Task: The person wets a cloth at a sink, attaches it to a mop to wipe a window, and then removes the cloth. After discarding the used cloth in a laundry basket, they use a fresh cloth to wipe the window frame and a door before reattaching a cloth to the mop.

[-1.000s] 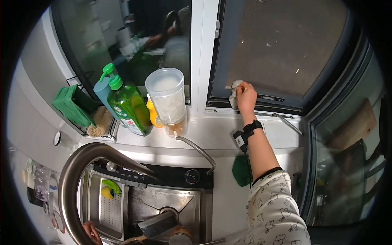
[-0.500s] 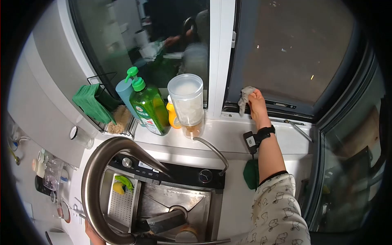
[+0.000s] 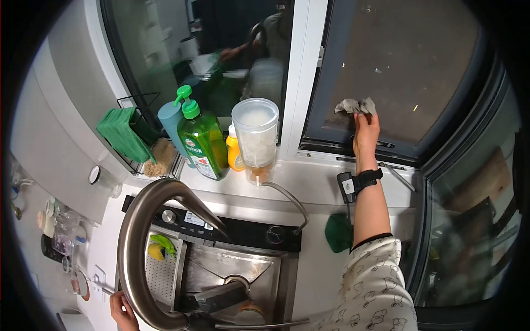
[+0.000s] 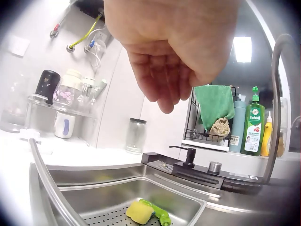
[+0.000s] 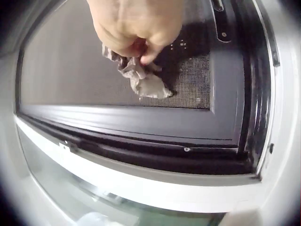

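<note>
While the window screen [image 3: 408,66] is standing beyond the sink [image 3: 207,266], the left hand [image 4: 169,52] is hanging loosely curled, holding nothing, and the right hand [image 3: 366,133] is pinching a crumpled wipe [image 5: 136,73] at the screen, probably bunched for firmer grip.

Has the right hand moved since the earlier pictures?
Yes: in the head view, the right hand has moved up and rightward relative to the white window post.

Head view. Soap bottle [image 3: 203,148]: green. Left of it: flask [image 3: 170,117], blue-grey; cloth [image 3: 122,132], plain green. Right of it: small bottle [image 3: 234,152], yellow; rag [image 3: 348,106], greyish white; wrist strap [image 3: 367,179], black; sleeve [image 3: 375,284], off-white, printed with dark line figures.
</note>
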Available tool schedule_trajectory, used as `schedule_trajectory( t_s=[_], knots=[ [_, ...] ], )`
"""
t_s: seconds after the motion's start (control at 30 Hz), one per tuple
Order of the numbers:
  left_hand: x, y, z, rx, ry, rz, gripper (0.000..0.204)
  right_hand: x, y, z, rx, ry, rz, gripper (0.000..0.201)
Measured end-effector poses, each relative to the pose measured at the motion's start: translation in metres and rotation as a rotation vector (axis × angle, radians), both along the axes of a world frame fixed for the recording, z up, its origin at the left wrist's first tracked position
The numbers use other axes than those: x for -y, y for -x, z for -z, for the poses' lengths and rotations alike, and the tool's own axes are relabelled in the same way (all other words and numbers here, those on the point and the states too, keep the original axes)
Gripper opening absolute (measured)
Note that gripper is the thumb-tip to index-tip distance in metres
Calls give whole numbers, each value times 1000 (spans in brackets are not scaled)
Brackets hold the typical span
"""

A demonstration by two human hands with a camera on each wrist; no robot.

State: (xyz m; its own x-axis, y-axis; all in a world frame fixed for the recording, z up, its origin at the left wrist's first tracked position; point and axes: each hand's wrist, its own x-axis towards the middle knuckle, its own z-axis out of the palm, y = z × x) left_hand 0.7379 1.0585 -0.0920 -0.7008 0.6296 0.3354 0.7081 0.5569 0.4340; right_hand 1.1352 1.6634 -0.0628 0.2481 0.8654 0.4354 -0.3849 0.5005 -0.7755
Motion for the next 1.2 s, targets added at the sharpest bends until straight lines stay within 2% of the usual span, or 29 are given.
schedule_trajectory(
  t_s=[0.07,0.13,0.2,0.23,0.3,0.33,0.37,0.4,0.43,0.47,0.53,0.7,0.73,0.8,0.83,0.93,1.0,1.07,1.1,1.13,1.2],
  knots=[
    [2,-1,1,-23,-22,-1,38,0,3,9,895,-282,584,24],
    [4,0,3,-40,-56,2,37,9,17,33,955,-199,487,23],
    [9,5,7,-11,-12,-72,32,11,32,62,949,-158,462,23],
    [23,18,21,-14,-8,-68,32,11,39,63,947,-151,465,23],
    [45,52,56,301,-214,-181,24,10,39,58,1108,-300,571,24],
    [29,46,56,227,-201,-195,16,7,37,53,1284,-315,602,23],
    [1,11,25,173,-101,-83,19,13,35,44,1396,-305,576,20],
    [-28,-30,-16,112,-11,23,23,6,33,44,1484,-391,615,13],
    [-46,-50,-34,146,-22,17,23,5,29,40,1521,-445,617,13],
    [-46,-45,-35,-64,183,59,22,4,24,37,1553,-497,614,14],
    [-53,-42,-34,-264,302,47,21,2,3,35,1582,-455,650,15],
    [-68,-64,-51,-243,137,133,17,-3,-69,35,1641,-297,756,26],
    [-62,-56,-45,-158,104,66,16,-3,-82,33,1650,-255,776,28],
    [-60,-55,-46,-228,104,62,15,-3,-108,34,1590,-214,855,25],
    [-67,-64,-55,-337,145,89,16,-5,-122,34,1598,-181,894,23],
    [-62,-58,-55,-338,180,58,16,-15,-167,38,1591,-22,1011,21],
    [-58,-53,-53,-327,196,36,16,-23,-196,39,1459,235,1043,19],
    [-55,-51,-50,-319,213,20,16,-36,-224,43,1428,281,1085,26],
    [-54,-49,-50,-316,222,9,16,-43,-238,46,1343,378,1098,27],
    [-52,-48,-48,-309,228,-1,16,-51,-247,47,1254,468,1109,29],
    [-50,-45,-44,-299,243,-19,16,-60,-251,48,1245,494,1121,30]
  ],
)
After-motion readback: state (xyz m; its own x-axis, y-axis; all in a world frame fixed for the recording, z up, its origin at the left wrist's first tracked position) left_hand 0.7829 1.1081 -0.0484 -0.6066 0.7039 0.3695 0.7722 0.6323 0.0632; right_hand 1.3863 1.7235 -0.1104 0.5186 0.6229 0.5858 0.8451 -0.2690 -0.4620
